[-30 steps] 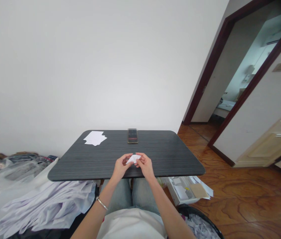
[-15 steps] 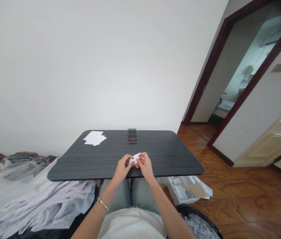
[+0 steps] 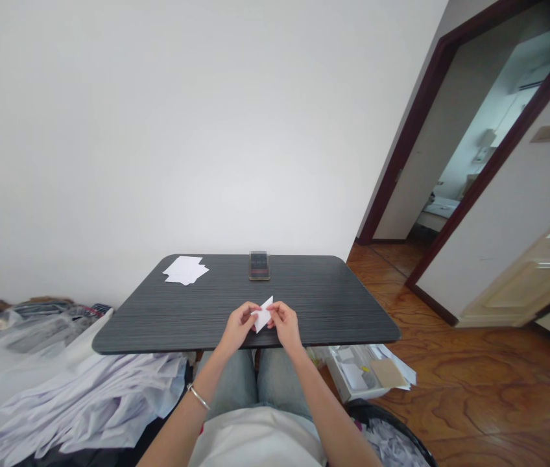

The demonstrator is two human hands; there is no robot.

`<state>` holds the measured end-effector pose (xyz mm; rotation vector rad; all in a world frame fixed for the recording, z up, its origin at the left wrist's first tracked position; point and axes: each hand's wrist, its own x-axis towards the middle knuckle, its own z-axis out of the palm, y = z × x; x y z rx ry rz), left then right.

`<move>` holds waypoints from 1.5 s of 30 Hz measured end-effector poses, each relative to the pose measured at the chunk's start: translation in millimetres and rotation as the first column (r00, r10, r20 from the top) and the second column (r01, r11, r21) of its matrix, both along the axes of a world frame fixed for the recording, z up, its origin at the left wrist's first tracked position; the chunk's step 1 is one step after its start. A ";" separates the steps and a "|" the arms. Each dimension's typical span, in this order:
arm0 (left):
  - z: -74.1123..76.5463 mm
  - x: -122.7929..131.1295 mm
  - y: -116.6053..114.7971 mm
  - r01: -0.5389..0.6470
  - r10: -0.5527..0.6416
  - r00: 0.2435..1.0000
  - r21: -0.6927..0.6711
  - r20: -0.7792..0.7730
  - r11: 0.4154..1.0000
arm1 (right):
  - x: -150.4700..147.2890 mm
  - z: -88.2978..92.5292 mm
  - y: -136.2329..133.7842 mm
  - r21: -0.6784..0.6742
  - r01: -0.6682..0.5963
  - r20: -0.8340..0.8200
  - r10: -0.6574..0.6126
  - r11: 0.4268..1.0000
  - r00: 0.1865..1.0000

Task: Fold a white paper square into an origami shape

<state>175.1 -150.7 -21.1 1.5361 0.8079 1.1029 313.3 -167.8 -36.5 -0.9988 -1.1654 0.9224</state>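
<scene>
Both hands meet just above the near edge of a dark wood-grain table [image 3: 333, 305]. My left hand [image 3: 237, 326] and my right hand [image 3: 285, 324] each pinch a small folded piece of white paper [image 3: 263, 315], which stands tilted on end between the fingertips. A silver bracelet [image 3: 198, 396] circles my left wrist.
A small stack of white paper sheets [image 3: 185, 270] lies at the table's far left. A phone [image 3: 259, 266] rests at the far middle. Crumpled paper heaps [image 3: 95, 402] sit at the lower left. A box of papers [image 3: 367, 373] and a bin of scraps [image 3: 392, 441] stand on the floor at the right.
The folded paper has been turned from lying flat between the fingers to a narrower piece standing on end. Both hands stayed at the same place over the table's near edge.
</scene>
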 end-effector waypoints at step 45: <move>2.4 -5.6 0.5 -0.001 0.069 0.966 -0.262 0.249 0.965 | 5.8 10.4 -7.8 0.004 -0.310 -0.067 0.309 0.951 0.949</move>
